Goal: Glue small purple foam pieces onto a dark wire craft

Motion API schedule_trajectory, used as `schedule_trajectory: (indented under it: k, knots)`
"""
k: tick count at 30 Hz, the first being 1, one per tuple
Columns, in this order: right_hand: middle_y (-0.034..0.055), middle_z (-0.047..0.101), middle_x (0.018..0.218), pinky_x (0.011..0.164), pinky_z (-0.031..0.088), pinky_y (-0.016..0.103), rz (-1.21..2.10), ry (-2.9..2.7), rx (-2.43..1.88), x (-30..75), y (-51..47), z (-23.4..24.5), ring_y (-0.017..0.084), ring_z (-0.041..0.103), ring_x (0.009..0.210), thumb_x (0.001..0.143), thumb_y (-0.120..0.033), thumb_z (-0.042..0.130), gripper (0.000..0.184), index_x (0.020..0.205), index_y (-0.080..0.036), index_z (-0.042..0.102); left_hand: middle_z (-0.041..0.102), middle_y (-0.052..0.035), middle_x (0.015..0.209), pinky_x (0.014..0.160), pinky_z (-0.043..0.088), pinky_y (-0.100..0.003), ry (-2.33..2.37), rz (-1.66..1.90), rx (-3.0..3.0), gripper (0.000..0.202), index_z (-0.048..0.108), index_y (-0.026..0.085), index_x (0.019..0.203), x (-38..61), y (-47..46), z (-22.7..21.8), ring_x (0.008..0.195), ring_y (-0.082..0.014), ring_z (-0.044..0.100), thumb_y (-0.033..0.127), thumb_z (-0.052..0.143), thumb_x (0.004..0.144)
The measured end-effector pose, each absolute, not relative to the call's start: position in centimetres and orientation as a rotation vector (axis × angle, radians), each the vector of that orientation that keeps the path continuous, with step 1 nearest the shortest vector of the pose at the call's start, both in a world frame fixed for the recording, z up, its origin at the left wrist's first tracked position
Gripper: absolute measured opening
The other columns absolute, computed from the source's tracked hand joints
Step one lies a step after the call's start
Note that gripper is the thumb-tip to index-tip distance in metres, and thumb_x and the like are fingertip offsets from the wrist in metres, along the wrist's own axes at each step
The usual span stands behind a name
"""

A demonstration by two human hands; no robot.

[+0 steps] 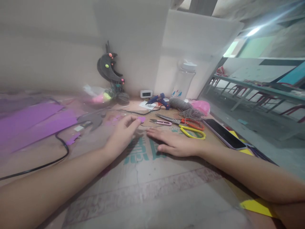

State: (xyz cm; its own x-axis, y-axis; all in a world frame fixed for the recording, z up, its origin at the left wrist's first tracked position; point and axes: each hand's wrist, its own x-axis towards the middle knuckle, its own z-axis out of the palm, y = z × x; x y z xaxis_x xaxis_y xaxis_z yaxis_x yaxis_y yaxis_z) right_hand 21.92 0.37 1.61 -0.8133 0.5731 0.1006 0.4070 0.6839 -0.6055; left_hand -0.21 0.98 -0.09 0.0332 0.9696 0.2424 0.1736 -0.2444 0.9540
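My left hand (pixel 122 133) reaches forward over the cardboard sheet (pixel 152 178), its fingertips pinched on a small purple foam piece (pixel 142 119). My right hand (pixel 175 143) lies flat on the cardboard, palm down and fingers stretched out to the left, holding nothing. Just beyond the right hand lie pink thread snips (pixel 161 122), orange-handled scissors (pixel 188 122) and yellow-handled scissors (pixel 193 132).
Purple foam sheets (pixel 30 122) and a black cable (pixel 60 149) lie at left. At the back stand a dark moon-shaped craft (pixel 108 68), a blue glue gun (pixel 158 100), grey yarn (pixel 182 105), a clear bottle (pixel 184 79) and a small clock (pixel 146 93). A phone (pixel 224 133) lies at right.
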Motion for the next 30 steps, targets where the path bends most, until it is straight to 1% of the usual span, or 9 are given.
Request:
schedule_trajectory:
  k: [4, 9, 13, 16, 18, 21, 23, 27, 30]
  knots:
    - [0.0130, 0.071, 0.111, 0.099, 0.046, 0.041, 1.544, -2.368, -0.570, 22.0, -0.3, 2.5, 0.021, 0.065, 0.109, 0.095, -0.062, 0.018, 0.069, 0.109, -0.018, 0.069, 0.061, 0.0006, 0.078, 0.069, 0.045, -0.027, 1.193, 1.267, 1.493, 0.021, 0.058, 0.019, 0.080, -0.1, 0.9, 0.1, 0.074, -0.0167, 0.058, 0.040, 0.057, 0.082]
    - [0.0109, 0.062, 0.129, 0.108, 0.037, 0.039, 1.264, -2.331, -0.715, 21.4, -0.7, 2.7, 0.022, 0.052, 0.125, 0.086, -0.054, 0.057, 0.044, 0.109, -0.019, 0.069, 0.063, -0.0002, 0.079, 0.072, 0.045, -0.028, 1.234, 1.292, 1.591, 0.021, 0.062, 0.019, 0.079, -0.1, 1.0, 0.0, 0.080, -0.0181, 0.059, 0.039, 0.057, 0.082]
    - [0.0043, 0.067, 0.072, 0.063, 0.052, 0.025, 1.246, -2.142, -0.869, 21.0, -1.1, 2.1, 0.013, 0.064, 0.066, 0.092, -0.044, 0.050, 0.037, 0.078, -0.014, 0.065, 0.062, -0.0003, 0.078, 0.073, 0.045, -0.028, 1.184, 1.257, 1.621, 0.021, 0.061, 0.018, 0.080, 0.0, 0.9, 0.0, 0.079, -0.0175, 0.059, 0.037, 0.057, 0.084]
    - [-0.0031, 0.058, 0.064, 0.043, 0.042, 0.019, 1.045, -1.881, -1.089, 20.8, -0.8, 1.4, 0.009, 0.055, 0.051, 0.088, -0.036, 0.059, 0.022, 0.101, -0.019, 0.058, 0.062, -0.0006, 0.079, 0.074, 0.046, -0.028, 1.121, 1.226, 1.661, 0.020, 0.060, 0.017, 0.080, 0.2, 0.6, -0.1, 0.078, -0.0166, 0.059, 0.036, 0.057, 0.085]
    - [-0.0002, 0.063, 0.079, 0.039, 0.039, 0.018, 1.123, -1.870, -1.086, 20.5, -0.3, 0.9, 0.010, 0.057, 0.053, 0.088, -0.031, 0.059, 0.040, 0.125, -0.024, 0.046, 0.063, -0.0010, 0.080, 0.072, 0.047, -0.028, 1.060, 1.174, 1.666, 0.019, 0.059, 0.018, 0.081, 0.2, 0.3, -0.3, 0.077, -0.0163, 0.060, 0.036, 0.057, 0.085]
    - [0.0099, 0.053, 0.130, 0.053, 0.050, 0.022, 1.262, -1.874, -0.883, 20.0, 0.2, 0.3, 0.007, 0.062, 0.064, 0.085, -0.023, 0.060, 0.062, 0.140, -0.029, 0.031, 0.064, -0.0016, 0.080, 0.070, 0.048, -0.027, 0.938, 1.088, 1.685, 0.019, 0.058, 0.018, 0.082, 0.3, -0.2, -0.3, 0.074, -0.0158, 0.062, 0.036, 0.057, 0.086]
    - [0.0118, 0.044, 0.139, 0.065, 0.052, 0.025, 1.360, -1.845, -0.798, 19.6, 0.3, 0.0, 0.005, 0.061, 0.067, 0.083, -0.019, 0.061, 0.069, 0.142, -0.028, 0.026, 0.065, -0.0020, 0.082, 0.070, 0.050, -0.028, 0.861, 1.061, 1.695, 0.018, 0.057, 0.018, 0.083, 0.4, -0.5, -0.2, 0.074, -0.0156, 0.063, 0.035, 0.056, 0.087]
    - [0.0041, 0.062, 0.102, 0.068, 0.050, 0.025, 1.447, -1.799, -0.830, 19.2, 0.3, -0.3, 0.008, 0.059, 0.071, 0.081, -0.016, 0.062, 0.071, 0.141, -0.021, 0.025, 0.068, -0.0039, 0.093, 0.074, 0.050, -0.028, 0.837, 1.129, 1.737, 0.014, 0.056, 0.018, 0.082, 0.4, -0.8, 0.2, 0.082, -0.0162, 0.064, 0.031, 0.055, 0.088]
    - [-0.0041, 0.059, 0.075, 0.064, 0.048, 0.024, 1.373, -1.789, -0.912, 19.4, 0.3, -0.3, 0.010, 0.058, 0.066, 0.082, -0.017, 0.060, 0.059, 0.134, -0.019, 0.032, 0.068, -0.0053, 0.099, 0.079, 0.049, -0.029, 0.903, 1.192, 1.775, 0.012, 0.056, 0.018, 0.081, 0.4, -0.6, 0.2, 0.091, -0.0175, 0.063, 0.029, 0.054, 0.087]
